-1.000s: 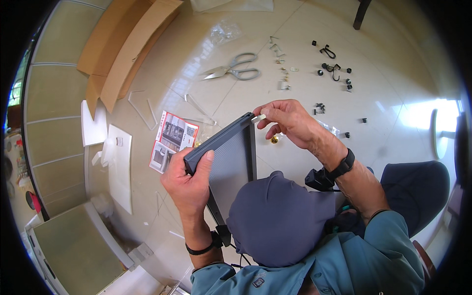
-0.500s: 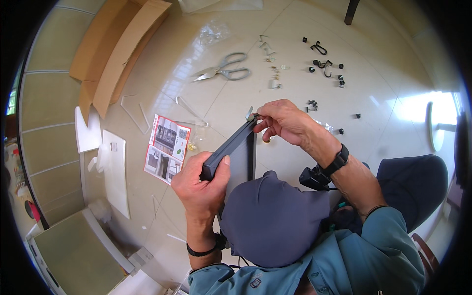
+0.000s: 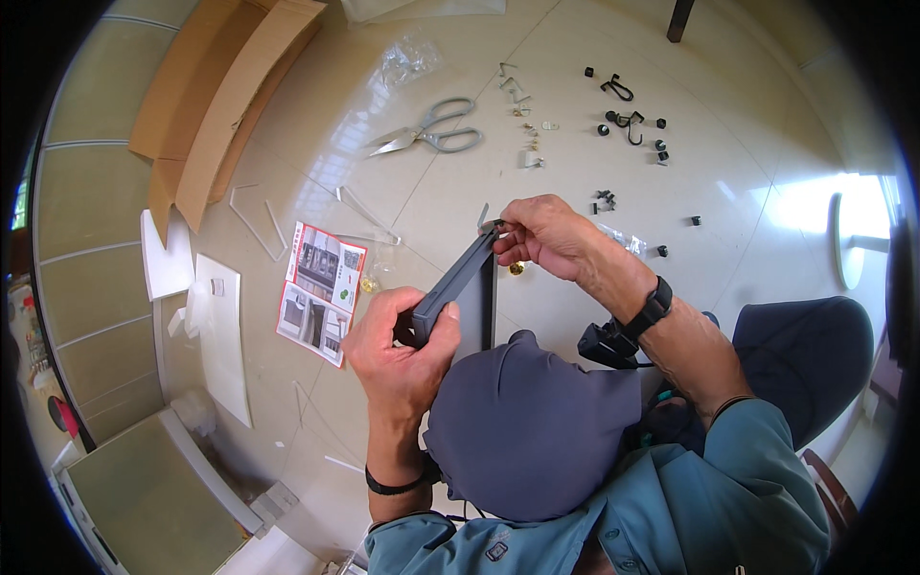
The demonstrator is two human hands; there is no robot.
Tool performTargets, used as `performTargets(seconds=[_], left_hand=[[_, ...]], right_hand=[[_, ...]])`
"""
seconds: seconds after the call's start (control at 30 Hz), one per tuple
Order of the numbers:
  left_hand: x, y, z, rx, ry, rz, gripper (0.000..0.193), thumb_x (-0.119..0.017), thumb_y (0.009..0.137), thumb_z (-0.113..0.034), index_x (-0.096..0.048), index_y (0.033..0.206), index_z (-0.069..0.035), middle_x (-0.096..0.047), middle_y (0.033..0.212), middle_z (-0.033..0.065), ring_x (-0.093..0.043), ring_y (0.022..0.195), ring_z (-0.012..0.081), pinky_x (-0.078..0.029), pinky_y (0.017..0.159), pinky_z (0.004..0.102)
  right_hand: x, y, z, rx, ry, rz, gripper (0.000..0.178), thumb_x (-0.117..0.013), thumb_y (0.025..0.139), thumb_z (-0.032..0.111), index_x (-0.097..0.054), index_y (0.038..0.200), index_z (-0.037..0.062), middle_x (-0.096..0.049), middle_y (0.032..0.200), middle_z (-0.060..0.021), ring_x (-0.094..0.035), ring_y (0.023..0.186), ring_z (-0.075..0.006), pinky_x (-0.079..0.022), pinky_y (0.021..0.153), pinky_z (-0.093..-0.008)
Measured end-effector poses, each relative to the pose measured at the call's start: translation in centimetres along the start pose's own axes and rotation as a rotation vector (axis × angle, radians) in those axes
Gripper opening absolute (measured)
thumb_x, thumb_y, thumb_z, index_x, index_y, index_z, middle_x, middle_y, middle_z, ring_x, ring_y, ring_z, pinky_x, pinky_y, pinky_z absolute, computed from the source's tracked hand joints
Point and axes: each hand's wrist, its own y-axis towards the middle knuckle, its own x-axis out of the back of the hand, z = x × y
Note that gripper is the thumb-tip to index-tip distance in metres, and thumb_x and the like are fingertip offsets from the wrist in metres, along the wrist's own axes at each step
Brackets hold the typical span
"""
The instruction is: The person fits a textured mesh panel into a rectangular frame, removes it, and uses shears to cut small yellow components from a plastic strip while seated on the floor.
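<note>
A long dark grey bar (image 3: 458,280) with a boxy profile slants up and away in front of me. My left hand (image 3: 398,353) is wrapped round its near end, thumb on the right side. At the far end, my right hand (image 3: 548,238) has thumb and fingertips pinched together against the bar. What lies between those fingertips is too small to make out. A thin metal strip (image 3: 483,215) sticks up from that far end. Behind the bar, a flat dark grey panel (image 3: 474,324) shows in part, the rest hidden by my cap.
Grey-handled scissors (image 3: 426,129), small metal clips (image 3: 518,97), black hooks (image 3: 630,125) and black knobs (image 3: 661,147) lie on the tiled floor. Left are a printed leaflet (image 3: 321,292), white foam (image 3: 225,335) and a cardboard box (image 3: 225,110). A dark chair (image 3: 805,359) stands right.
My left hand and the bar's near end have shifted slightly right and up. My right hand stays pinched at the far end.
</note>
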Motion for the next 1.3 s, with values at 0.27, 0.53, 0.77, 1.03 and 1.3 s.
performTargets(seconds=[0.27,0.53,0.77,1.03,1.3], left_hand=[[-0.2,0.8,0.0,-0.013,-0.100,0.058,0.025,-0.074,0.069,-0.001,-0.063,0.092,0.000,-0.058,0.075,0.0052,-0.053,0.063,0.0123,-0.043,0.056,0.0246],[-0.3,1.0,0.4,-0.088,-0.097,0.083,0.025,-0.073,0.068,0.000,-0.063,0.092,0.001,-0.056,0.075,0.0065,-0.053,0.063,0.0150,-0.042,0.056,0.0260],[-0.4,1.0,0.4,-0.068,-0.092,0.079,0.025,-0.073,0.068,0.001,-0.064,0.091,0.000,-0.056,0.073,0.0059,-0.052,0.062,0.0144,-0.041,0.055,0.0258],[0.4,1.0,0.8,-0.082,0.039,0.033,0.026,-0.074,0.071,-0.001,-0.067,0.096,0.001,-0.058,0.073,0.0059,-0.052,0.062,0.0149,-0.041,0.056,0.0268],[0.3,1.5,3.8,0.357,-0.761,0.419,0.060,-0.075,0.076,-0.019,-0.057,0.128,0.005,-0.055,0.134,0.0161,-0.055,0.120,0.0215,-0.040,0.104,0.0338]], right_hand=[[0.3,0.1,-0.5,0.016,-0.008,0.012,0.014,-0.057,0.089,0.009,-0.054,0.080,-0.0003,-0.059,0.083,-0.0102,-0.064,0.070,-0.0215,-0.059,0.064,-0.0364],[0.3,0.1,-0.6,0.017,-0.024,0.018,0.016,-0.057,0.092,0.012,-0.055,0.080,0.0009,-0.059,0.083,-0.0092,-0.064,0.071,-0.0207,-0.059,0.067,-0.0364],[0.3,-0.1,-0.4,0.012,-0.027,0.023,0.017,-0.057,0.092,0.011,-0.055,0.079,0.0009,-0.060,0.084,-0.0096,-0.064,0.072,-0.0204,-0.059,0.067,-0.0362],[2.0,0.5,-0.4,0.004,-0.042,0.144,0.014,-0.061,0.092,0.010,-0.058,0.091,-0.0042,-0.060,0.089,-0.0124,-0.065,0.078,-0.0221,-0.060,0.070,-0.0346],[3.3,1.8,-2.4,0.002,-0.077,0.269,0.024,-0.059,0.097,0.018,-0.058,0.097,-0.0061,-0.065,0.108,-0.0168,-0.066,0.087,-0.0224,-0.059,0.083,-0.0381]])
